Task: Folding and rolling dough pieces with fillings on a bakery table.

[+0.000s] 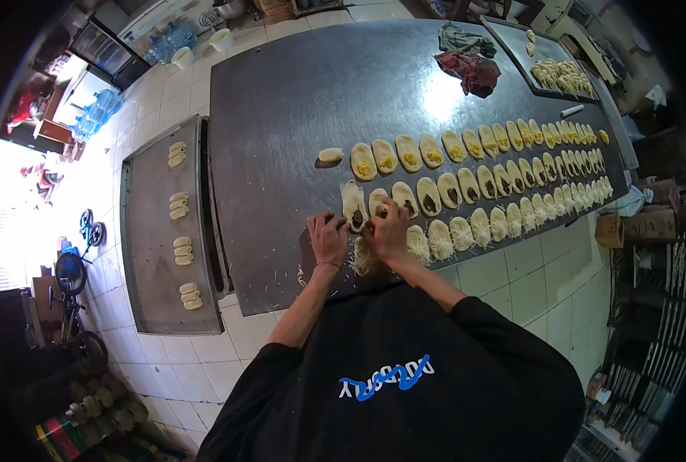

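Both hands are at the near left end of the rows of flat dough ovals. My left hand (327,240), fingers bent together, grips the left near edge of a dough piece (352,199) with dark filling on it. My right hand (389,232) has its fingers curled at the same piece's right near edge, partly covering a neighbouring dark-filled oval (377,202). Beneath the hands lies a dough piece topped with pale shreds (363,258), partly hidden. Beyond them runs a row of yellow-filled ovals (409,152), with a closed dough roll (330,155) at its left end.
A metal table (281,100) carries the dough. At left, a large tray (154,254) holds several groups of rolls. Another tray (512,46) with shaped dough stands far right, near crumpled green and red cloths (470,71) and a white stick-like object (571,111). Bicycles (72,273) stand at left.
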Available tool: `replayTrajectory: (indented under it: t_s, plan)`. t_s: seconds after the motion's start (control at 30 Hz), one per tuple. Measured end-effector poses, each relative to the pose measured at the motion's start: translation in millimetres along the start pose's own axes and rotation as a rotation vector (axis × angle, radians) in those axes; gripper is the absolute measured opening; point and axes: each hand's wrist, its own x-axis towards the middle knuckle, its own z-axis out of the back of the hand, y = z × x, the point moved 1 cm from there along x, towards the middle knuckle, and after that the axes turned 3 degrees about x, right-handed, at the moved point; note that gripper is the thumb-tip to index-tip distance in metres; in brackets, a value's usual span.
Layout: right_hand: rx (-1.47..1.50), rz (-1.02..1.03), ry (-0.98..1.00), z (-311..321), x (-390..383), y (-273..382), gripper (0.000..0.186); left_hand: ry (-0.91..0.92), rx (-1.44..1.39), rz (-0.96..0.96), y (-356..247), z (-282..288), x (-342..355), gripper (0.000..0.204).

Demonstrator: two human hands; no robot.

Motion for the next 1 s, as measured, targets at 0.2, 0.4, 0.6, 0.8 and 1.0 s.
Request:
replayTrajectory:
  t_s: [0.2,0.4,0.6,0.8,1.0]
  plan:
    - [0.239,-0.154,-0.006,7,3,19,0.015,0.12,-0.188,-0.021,14,-12,-3,0.018]
    - [0.348,-0.198,0.144,5,5,16,0.021,0.092,-0.28,-0.062,6,-11,-5,0.022]
    - [0.22,0.029,0.182,23,-13,9,0.018,0.077,-0.078,-0.225,3,1,-16,0.018]
    - [0.194,0.004,0.279,16,9,-7,0.015,0.19,0.101,-0.206,5,-1,-5,0.015]
    - [-0.038,-0.315,0.315,10,67,-2,0.017,0.385,0.353,0.222,-14,16,53,0.028]
